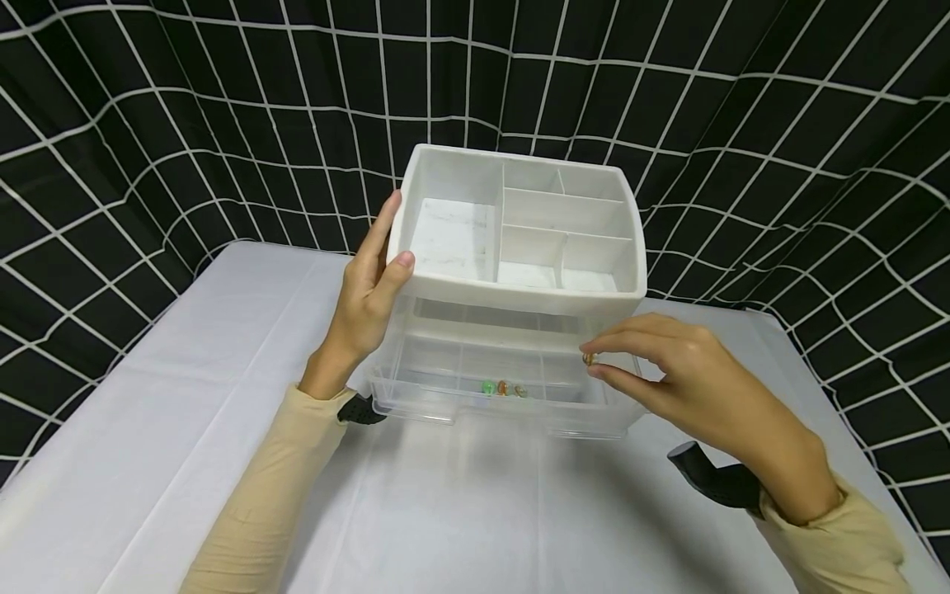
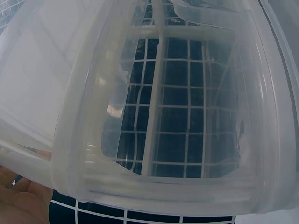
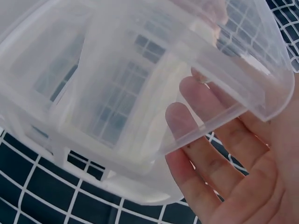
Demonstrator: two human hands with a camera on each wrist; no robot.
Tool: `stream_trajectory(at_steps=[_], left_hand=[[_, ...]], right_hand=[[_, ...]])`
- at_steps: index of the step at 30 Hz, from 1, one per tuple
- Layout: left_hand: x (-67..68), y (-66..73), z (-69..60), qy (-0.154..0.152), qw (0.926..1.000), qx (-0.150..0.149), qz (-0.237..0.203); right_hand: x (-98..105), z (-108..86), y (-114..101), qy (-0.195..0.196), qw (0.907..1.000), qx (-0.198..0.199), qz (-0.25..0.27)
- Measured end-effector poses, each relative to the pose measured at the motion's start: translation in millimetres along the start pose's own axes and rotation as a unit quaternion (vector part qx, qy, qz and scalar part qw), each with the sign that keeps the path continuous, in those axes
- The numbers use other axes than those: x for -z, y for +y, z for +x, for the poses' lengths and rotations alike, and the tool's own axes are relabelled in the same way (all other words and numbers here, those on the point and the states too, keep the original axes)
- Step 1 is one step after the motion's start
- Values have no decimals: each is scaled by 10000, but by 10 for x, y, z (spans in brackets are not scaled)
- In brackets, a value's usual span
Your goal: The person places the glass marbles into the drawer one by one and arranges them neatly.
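Note:
A white desktop organizer (image 1: 453, 290) with a divided top stands on the cloth, its clear plastic drawer (image 1: 416, 400) pulled out at the front. My left hand (image 1: 359, 309) grips the organizer's left side, thumb on the front rim. Between thumb and fingertips my right hand (image 1: 698, 388) pinches a small brownish glass marble (image 1: 590, 359) over the drawer's right part. Inside the drawer lie a green marble (image 1: 488, 387), an orange-brown marble (image 1: 503, 388) and a clear marble (image 1: 520, 391) close together. Through the clear plastic, the right wrist view shows the right fingers (image 3: 201, 100).
A white cloth (image 1: 185, 388) covers the table. Black curtains with a white grid (image 1: 297, 124) hang behind and on both sides. Black wrist mounts sit at the left cuff (image 1: 361, 409) and the right cuff (image 1: 716, 478).

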State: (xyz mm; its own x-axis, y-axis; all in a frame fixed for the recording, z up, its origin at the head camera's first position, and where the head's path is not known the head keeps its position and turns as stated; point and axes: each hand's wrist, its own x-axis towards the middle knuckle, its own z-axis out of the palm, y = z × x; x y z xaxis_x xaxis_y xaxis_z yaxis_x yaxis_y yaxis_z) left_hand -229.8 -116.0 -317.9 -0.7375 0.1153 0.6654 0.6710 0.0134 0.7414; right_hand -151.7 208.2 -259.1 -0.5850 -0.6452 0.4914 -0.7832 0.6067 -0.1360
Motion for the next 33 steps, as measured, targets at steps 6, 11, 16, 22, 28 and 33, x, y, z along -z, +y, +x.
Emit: stream_trajectory(at_steps=[6,11,16,22,28,33], left_hand=[[-1,-2,-5,19,10000,1,15],[-1,-13,-13,15,10000,-19,47],[-2,-26,-10,17,10000,-37,11],[0,-30,-6,7,10000,-50,37],[4,-31,-2,22,10000,-46,62],[7,-33,-3,26,10000,-30,74]], right_hand=[[-40,56,-38,-335,9994,-60,78],[-65,127,-69,-781,9966,-203,169],[-81,189,-80,-1234,9903,-442,461],[-91,223,-71,-1622,9794,-765,929],[-111,279,-71,-1879,9732,-779,1074],[-129,323,-64,-2124,9675,-792,1117]])
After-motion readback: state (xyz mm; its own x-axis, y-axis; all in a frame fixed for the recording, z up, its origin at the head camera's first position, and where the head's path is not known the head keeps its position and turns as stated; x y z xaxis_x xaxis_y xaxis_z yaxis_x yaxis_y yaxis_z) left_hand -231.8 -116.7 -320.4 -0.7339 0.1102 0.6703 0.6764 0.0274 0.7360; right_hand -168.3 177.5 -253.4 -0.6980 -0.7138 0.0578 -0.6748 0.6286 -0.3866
